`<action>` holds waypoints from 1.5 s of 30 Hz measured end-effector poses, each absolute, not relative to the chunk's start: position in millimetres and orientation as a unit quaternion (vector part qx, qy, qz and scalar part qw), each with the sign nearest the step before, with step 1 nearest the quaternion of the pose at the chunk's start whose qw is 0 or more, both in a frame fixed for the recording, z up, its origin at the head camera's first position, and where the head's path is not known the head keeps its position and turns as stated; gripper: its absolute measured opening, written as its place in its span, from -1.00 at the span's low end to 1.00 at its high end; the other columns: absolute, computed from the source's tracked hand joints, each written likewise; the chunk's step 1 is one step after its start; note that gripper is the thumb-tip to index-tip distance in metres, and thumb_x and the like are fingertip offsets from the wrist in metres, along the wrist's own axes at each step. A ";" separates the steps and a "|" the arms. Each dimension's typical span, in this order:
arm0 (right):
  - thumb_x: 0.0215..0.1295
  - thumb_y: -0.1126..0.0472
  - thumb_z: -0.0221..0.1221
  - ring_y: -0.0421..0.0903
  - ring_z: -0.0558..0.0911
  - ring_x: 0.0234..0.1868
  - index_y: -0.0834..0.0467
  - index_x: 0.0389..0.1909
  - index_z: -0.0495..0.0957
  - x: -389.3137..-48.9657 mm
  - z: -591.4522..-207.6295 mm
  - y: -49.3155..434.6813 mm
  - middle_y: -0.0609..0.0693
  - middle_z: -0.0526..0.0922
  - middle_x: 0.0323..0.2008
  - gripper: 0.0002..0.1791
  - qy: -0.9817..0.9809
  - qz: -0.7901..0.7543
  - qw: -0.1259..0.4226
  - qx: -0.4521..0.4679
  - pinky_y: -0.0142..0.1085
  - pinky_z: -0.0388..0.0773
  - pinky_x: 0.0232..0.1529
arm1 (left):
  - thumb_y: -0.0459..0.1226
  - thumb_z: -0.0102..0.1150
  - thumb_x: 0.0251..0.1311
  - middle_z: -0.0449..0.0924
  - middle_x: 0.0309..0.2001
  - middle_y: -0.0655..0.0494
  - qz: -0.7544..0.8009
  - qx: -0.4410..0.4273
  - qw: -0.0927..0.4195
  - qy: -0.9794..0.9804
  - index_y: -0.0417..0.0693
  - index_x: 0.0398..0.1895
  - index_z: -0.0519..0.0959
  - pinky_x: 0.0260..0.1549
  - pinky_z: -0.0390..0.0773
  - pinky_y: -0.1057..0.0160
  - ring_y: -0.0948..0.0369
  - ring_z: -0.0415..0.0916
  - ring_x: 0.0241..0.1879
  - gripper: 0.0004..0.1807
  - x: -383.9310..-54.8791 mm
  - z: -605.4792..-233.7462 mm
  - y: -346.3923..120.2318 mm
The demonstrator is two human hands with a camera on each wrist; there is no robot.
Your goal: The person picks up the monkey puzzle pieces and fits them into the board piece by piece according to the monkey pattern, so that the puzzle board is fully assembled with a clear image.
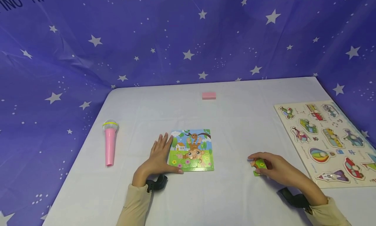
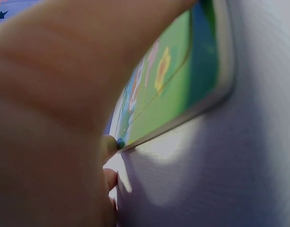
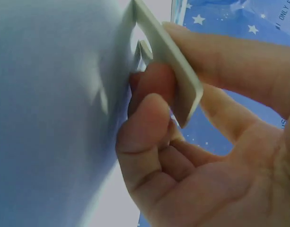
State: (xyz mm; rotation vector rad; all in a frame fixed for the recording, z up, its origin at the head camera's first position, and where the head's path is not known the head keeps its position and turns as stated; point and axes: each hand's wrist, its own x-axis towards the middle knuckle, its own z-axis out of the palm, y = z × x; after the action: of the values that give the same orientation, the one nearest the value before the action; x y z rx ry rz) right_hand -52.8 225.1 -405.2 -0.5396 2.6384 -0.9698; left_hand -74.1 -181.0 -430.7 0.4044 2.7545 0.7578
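Note:
A square jigsaw puzzle (image 1: 192,151) with a hanging monkey, a house and flowers on it lies mid-table. My left hand (image 1: 160,155) rests along its left side, fingers spread up that edge and the thumb at the lower left corner. In the left wrist view, the puzzle's green corner (image 2: 178,80) shows beside the hand. Off to the right, my right hand (image 1: 274,167) pinches a green and orange puzzle piece (image 1: 260,167) between thumb and fingers. The right wrist view shows the plain pale edge and back of this puzzle piece (image 3: 175,66), with fingers on both sides.
A pink toy microphone (image 1: 110,144) lies at the left. Toward the far edge sits a small pink block (image 1: 209,95). A wooden peg puzzle board (image 1: 320,124) with vehicle pictures takes up the right side. A purple starry cloth (image 1: 164,33) hangs behind the white table (image 1: 141,108).

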 end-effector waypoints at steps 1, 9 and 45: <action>0.06 0.15 0.26 -0.35 0.45 -0.15 -0.04 -0.02 0.51 -52.6 -404.7 224.8 -0.04 0.58 -0.04 -0.60 0.912 -0.336 0.146 -0.184 -0.50 0.42 -0.22 | 0.21 0.43 -0.48 -0.43 0.45 -0.07 0.260 0.138 0.129 0.947 -0.07 0.43 -0.23 0.35 -0.42 -0.11 -0.04 -0.56 0.42 0.42 -73.8 -430.9 -181.3; 0.05 0.18 0.26 -0.38 0.40 -0.25 0.02 -0.06 0.54 -50.5 -405.7 221.1 0.00 0.58 -0.06 -0.63 0.904 -0.357 0.150 -0.179 -0.51 0.38 -0.32 | 0.21 0.43 -0.48 -0.43 0.45 -0.07 0.263 0.138 0.127 0.947 -0.07 0.43 -0.23 0.34 -0.43 -0.11 -0.04 -0.56 0.42 0.42 -71.8 -432.6 -183.1; -0.08 0.20 0.36 -0.20 0.37 -0.50 0.05 -0.13 0.47 -107.8 -409.8 83.7 -0.14 0.53 -0.44 -0.57 0.865 -0.399 0.132 -0.273 -0.46 0.30 -0.50 | 0.23 0.41 -0.47 -0.42 0.46 -0.05 0.249 0.139 0.125 0.950 -0.06 0.43 -0.23 0.35 -0.40 -0.10 -0.02 -0.56 0.43 0.42 -75.4 -432.1 -182.7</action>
State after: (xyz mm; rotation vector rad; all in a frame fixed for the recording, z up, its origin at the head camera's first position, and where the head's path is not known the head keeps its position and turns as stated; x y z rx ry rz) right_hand -107.8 83.7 -409.8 -0.7914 2.5110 -1.1586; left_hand -75.4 -182.7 -432.1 0.4060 2.7678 0.7256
